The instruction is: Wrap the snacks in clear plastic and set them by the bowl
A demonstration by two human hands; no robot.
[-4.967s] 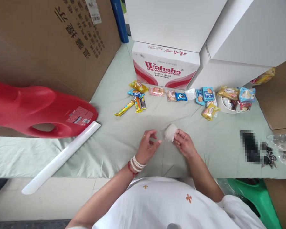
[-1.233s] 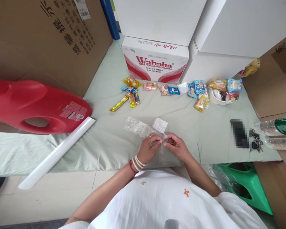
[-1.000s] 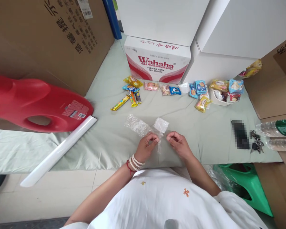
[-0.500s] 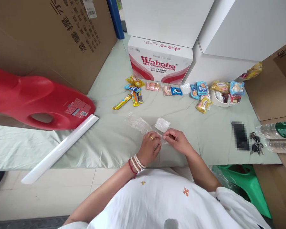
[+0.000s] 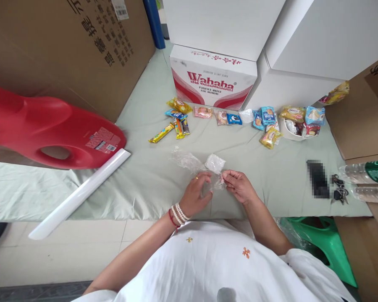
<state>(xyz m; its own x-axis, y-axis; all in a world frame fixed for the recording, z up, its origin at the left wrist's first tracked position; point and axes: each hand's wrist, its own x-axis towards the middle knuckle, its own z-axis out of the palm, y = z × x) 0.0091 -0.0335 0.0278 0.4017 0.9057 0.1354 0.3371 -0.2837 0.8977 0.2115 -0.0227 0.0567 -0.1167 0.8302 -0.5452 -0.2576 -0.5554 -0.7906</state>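
My right hand (image 5: 240,185) pinches a crumpled piece of clear plastic film (image 5: 219,182) between thumb and fingers. To its left, my left hand (image 5: 198,192), with a ring and bracelets, has its thumb and fingers apart and nothing visible in its grasp. Just beyond that hand's fingertips, a longer strip of clear plastic (image 5: 186,160) lies on the cloth-covered table (image 5: 138,184). A small whitish square packet in clear plastic (image 5: 215,163) sits just beyond both hands. Whether the film and strip are joined cannot be made out.
Several snack bars (image 5: 177,121) and wrapped snacks (image 5: 267,115) line the back, before a Wahaba-like red-white carton (image 5: 212,82). A white bowl (image 5: 292,135) holds more snacks. Left are a red jug (image 5: 59,121) and white strip (image 5: 82,193); right, keys (image 5: 340,193) and bottles (image 5: 353,173).
My hands have moved apart. The left fingers have spread, while the right hand has shifted slightly right with the clear film, which now shows more between the hands.
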